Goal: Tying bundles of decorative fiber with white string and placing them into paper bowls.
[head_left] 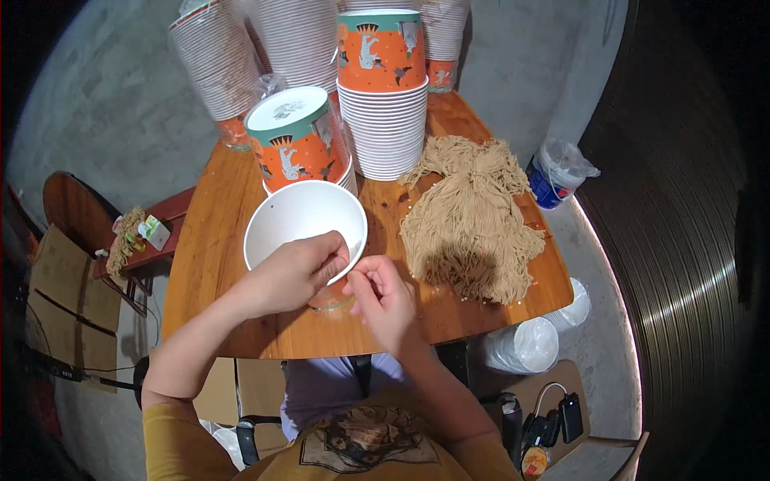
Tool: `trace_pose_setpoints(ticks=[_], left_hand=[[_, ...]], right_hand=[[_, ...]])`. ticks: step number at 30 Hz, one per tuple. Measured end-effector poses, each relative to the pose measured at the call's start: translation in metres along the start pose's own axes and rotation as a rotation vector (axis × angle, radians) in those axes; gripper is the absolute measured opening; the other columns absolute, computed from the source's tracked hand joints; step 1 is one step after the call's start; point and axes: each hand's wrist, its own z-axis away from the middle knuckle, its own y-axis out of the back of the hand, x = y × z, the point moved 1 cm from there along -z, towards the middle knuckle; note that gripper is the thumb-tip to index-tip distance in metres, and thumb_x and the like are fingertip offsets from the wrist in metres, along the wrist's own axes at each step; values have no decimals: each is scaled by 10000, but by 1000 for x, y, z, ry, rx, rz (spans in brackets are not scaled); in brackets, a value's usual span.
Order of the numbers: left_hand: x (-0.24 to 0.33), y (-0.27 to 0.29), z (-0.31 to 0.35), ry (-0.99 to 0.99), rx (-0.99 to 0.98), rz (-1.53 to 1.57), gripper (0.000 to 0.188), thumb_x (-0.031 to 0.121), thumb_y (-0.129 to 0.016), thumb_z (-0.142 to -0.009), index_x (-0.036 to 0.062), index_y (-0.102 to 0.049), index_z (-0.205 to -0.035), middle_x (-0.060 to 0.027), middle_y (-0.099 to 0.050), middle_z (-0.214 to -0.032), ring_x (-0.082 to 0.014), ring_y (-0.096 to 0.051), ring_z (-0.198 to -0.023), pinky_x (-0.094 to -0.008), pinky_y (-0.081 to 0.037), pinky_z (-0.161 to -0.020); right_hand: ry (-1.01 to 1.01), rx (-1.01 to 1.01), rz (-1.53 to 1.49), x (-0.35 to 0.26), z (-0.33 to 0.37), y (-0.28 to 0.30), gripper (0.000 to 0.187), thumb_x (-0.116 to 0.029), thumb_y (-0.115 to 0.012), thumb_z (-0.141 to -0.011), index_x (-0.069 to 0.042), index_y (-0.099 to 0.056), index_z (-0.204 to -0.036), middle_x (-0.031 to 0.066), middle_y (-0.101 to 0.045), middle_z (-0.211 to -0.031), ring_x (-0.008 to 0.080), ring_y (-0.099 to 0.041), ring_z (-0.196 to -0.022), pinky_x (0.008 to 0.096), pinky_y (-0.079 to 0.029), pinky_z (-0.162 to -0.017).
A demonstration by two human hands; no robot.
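A white-lined paper bucket [281, 228] stands near the front edge of the wooden table, tilted with its mouth toward me. A small dark spot shows on its inner wall. My left hand [305, 268] reaches over the near rim, its fingers curled down inside the bucket. Just outside the same rim, my right hand [383, 301] is closed, thumb and forefinger pressed together close to the left fingers. Whatever lies between the fingertips of either hand is too small or hidden. To the right lies a heap of tan cord strands [473, 216].
Behind the bucket stand a shorter upturned bucket stack [297, 152] and a taller stack [382, 120], orange and green. More wrapped stacks [216, 72] line the wall. Beyond the wooden table [208, 297] are a blue pail [553, 172], bagged white buckets [525, 345] and a side bench [168, 224].
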Motion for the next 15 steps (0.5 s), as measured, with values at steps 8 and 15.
trace_pose_setpoints(ticks=[8, 15], left_hand=[[-5, 14, 5, -18, 142, -53, 128, 159, -495, -971, 32, -491, -964, -175, -595, -820, -344, -588, -775, -403, -456, -686], [4, 18, 6, -62, 163, -32, 123, 156, -496, -973, 34, -482, -967, -172, -589, -816, -335, -584, -777, -402, -455, -686]], right_hand=[[-43, -43, -98, -3, -7, 13, 103, -127, -535, -959, -40, -521, -1013, 27, -589, -711, 78, -547, -569, 249, -455, -529], [224, -40, 328, -44, -28, 18, 143, -162, -642, -880, -68, -606, -982, 54, -564, -708, 143, -557, -579, 292, -443, -543]])
